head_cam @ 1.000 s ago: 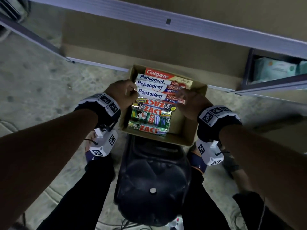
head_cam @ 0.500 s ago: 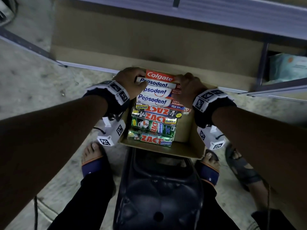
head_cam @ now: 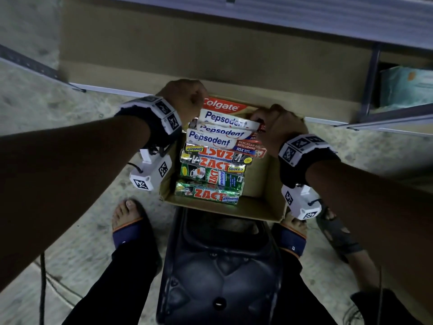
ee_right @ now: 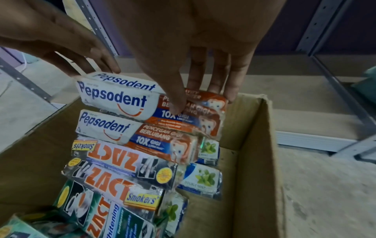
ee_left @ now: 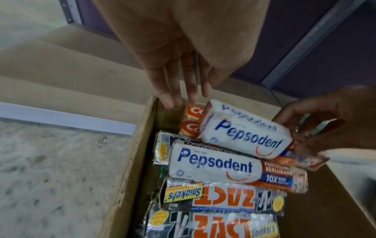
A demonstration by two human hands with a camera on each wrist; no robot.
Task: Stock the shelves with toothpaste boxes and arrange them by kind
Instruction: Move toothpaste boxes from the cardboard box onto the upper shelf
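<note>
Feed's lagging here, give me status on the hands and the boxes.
Both hands on top Pepsodent box: right hand pinching one end, left hand at the other. Box raised above carton. Shelf unobstructed.

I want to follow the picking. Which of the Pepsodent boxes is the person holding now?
The topmost Pepsodent box, next to the Colgate box. It is tilted above the others, with the right hand pinching its orange end and the left hand at its white end.
</note>
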